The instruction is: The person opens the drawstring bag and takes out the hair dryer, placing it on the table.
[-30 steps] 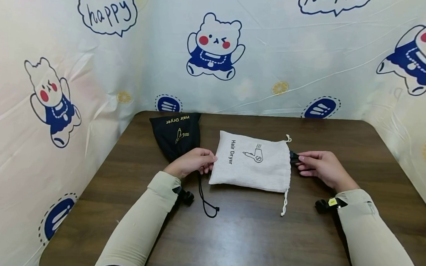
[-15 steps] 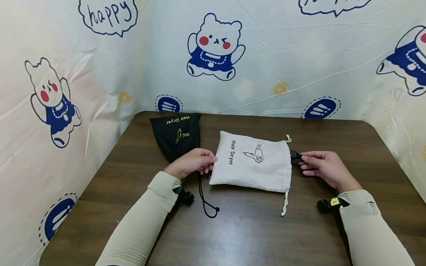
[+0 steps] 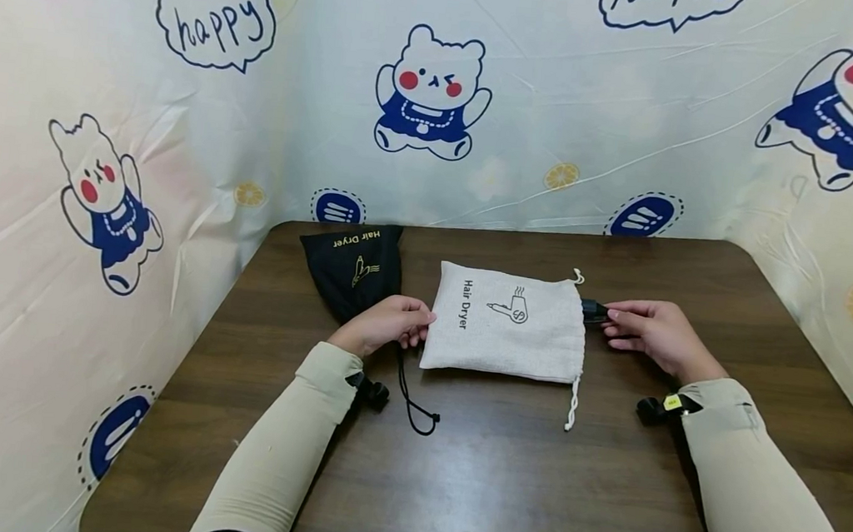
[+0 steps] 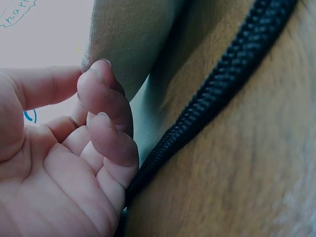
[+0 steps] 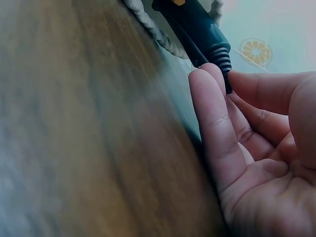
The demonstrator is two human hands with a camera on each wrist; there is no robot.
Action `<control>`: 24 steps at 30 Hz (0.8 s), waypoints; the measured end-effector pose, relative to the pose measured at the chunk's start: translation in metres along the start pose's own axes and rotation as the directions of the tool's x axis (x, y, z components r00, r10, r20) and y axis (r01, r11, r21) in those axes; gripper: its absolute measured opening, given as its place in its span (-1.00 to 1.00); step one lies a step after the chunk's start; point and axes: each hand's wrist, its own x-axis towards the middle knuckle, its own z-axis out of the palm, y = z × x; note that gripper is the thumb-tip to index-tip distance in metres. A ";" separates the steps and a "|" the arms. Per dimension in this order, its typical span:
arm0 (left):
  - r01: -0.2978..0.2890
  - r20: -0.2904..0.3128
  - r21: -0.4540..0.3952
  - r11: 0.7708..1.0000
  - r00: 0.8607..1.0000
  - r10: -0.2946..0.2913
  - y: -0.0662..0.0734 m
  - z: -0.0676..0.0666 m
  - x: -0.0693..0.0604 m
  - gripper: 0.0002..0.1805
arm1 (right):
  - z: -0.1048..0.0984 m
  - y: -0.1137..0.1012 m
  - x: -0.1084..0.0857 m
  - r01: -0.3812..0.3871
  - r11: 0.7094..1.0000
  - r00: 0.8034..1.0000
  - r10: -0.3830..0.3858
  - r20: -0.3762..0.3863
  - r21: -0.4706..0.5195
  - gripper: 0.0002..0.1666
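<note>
At the far left, a pale cloth backdrop (image 3: pixel 203 140) printed with cartoon bears, orange slices and "happy" bubbles rises beside and behind the brown wood-grain tabletop (image 3: pixel 484 488). Near the tabletop's back left corner lies a black drawstring pouch (image 3: pixel 351 264) marked "Hair Dryer" in yellow, its lettering upside down in the head view. The left hand (image 3: pixel 386 325) comes next, in front of that pouch's lower end; its grip pinches the near edge of a white drawstring pouch (image 3: pixel 503 343) between thumb and index finger. A braided black cord (image 4: pixel 202 101) runs out below this hand and ends in a loop. The white pouch, also marked "Hair Dryer" beside a dryer drawing, lies flat at mid-tabletop, its mouth facing right with a white drawstring (image 3: pixel 572 407) trailing forward. From the mouth sticks a black corded part (image 5: pixel 200 32), whose ribbed end the right hand (image 3: pixel 654 341) pinches between thumb and fingers.
</note>
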 end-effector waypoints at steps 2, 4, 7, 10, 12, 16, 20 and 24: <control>0.001 0.000 -0.001 1.000 1.000 -0.001 0.000 0.000 0.000 -0.72 | -0.001 0.000 0.000 -0.002 1.000 1.000 0.002 -0.012 -0.002 -0.45; 0.000 0.000 -0.001 1.000 1.000 0.000 0.000 0.000 0.000 -0.71 | -0.002 -0.001 -0.001 -0.005 1.000 1.000 0.005 -0.015 -0.009 -0.43; -0.001 0.000 0.001 1.000 1.000 0.001 0.000 0.000 0.000 -0.71 | -0.002 -0.002 0.000 -0.011 1.000 1.000 0.011 -0.015 -0.018 -0.40; 0.000 -0.002 -0.003 1.000 1.000 0.000 0.000 0.000 0.000 -0.71 | -0.003 -0.002 0.000 -0.014 1.000 1.000 0.014 -0.012 -0.026 -0.38; 0.001 -0.001 -0.009 1.000 1.000 -0.001 0.000 0.001 -0.001 -0.72 | -0.003 -0.001 0.000 -0.015 0.999 1.000 0.015 -0.014 -0.028 -0.37; 0.002 0.000 -0.013 1.000 1.000 -0.002 0.001 0.001 -0.001 -0.73 | -0.004 0.000 0.001 -0.018 0.999 1.000 0.017 -0.013 -0.038 -0.37; 0.000 0.001 -0.014 1.000 1.000 0.000 0.001 0.001 -0.001 -0.73 | -0.005 0.001 0.001 -0.016 0.999 1.000 0.016 -0.020 -0.040 -0.38; -0.001 0.003 -0.014 1.000 1.000 0.001 0.000 0.001 0.000 -0.73 | -0.006 0.001 0.000 -0.008 0.999 0.999 0.006 -0.031 -0.040 -0.42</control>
